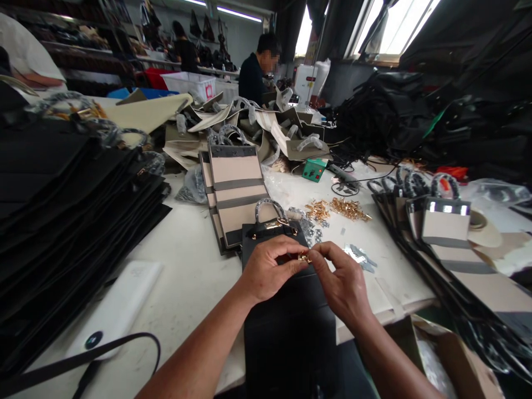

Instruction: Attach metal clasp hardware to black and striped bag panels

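Both my hands meet over a black leather bag panel (286, 327) that lies across the table's front edge. Pinched between their fingertips is a small gold metal fitting (305, 257); its exact kind is too small to tell. My left hand (270, 266) holds it from the left with thumb and fingers closed. On the other side, my right hand (343, 280) grips it with thumb and forefinger. Just beyond the fingers, a plastic-wrapped handle (270, 208) with gold hardware stands at the panel's far end.
Gold fittings (349, 208) lie in piles beyond my right hand, near flat metal plates (361, 256). Black panels (75, 183) are stacked left, above a white power bank (120, 305). More handled panels (446, 221) lie right. A green box (314, 169) stands behind; a co-worker (255, 72) sits farther back.
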Demonstrator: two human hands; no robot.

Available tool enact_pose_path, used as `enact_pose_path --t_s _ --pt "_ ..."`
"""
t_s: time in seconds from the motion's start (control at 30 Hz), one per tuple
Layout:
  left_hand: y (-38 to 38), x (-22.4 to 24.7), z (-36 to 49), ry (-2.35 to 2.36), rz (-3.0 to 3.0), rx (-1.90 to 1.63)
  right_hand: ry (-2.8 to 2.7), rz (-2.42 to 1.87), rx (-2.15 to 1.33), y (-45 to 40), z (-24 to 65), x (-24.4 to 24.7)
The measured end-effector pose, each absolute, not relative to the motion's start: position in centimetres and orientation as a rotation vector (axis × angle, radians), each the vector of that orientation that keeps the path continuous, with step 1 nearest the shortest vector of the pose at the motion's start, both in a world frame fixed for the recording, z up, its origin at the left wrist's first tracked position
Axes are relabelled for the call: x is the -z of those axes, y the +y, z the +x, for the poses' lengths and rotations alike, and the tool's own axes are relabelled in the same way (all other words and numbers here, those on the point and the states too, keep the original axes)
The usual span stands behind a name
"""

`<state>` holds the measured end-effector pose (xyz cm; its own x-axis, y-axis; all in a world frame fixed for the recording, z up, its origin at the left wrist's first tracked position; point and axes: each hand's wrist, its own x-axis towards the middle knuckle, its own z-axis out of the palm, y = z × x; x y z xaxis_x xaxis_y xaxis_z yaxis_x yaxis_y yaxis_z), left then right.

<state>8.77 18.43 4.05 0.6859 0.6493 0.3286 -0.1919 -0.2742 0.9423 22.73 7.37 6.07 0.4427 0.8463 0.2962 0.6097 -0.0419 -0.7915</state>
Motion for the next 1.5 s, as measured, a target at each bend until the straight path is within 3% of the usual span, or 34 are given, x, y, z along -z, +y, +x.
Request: enact_pose_path --t_s 0.23,0.5,1.1,1.23,1.33,1.5 --pt "18.4 -4.1 8.8 0.401 1.638 -0.840 -1.094 -1.724 -0.539 7.6 22.8 -6.5" --pt "18.5 -3.4 8.8 0.397 1.505 -0.831 -0.908 -1.408 -0.772 7.0 22.0 -5.8" --pt "18.7 -4.8 7.7 0.415 1.861 -1.121 -0.732 -1.197 -0.727 9.2 20.5 -3.8" --pt "21.3 -4.6 6.2 0.882 1.963 -1.152 -0.801 -1.331 -0.778 10.4 21.4 -4.0" --pt "23.1 -4.2 5.1 1.369 2.090 -0.901 -0.930 -1.448 -0.897 11.5 22.1 -3.3" --pt "23.9 -3.5 4.4 1.476 2.152 -0.593 -0.953 -1.452 -0.811 12.6 22.9 -0.2"
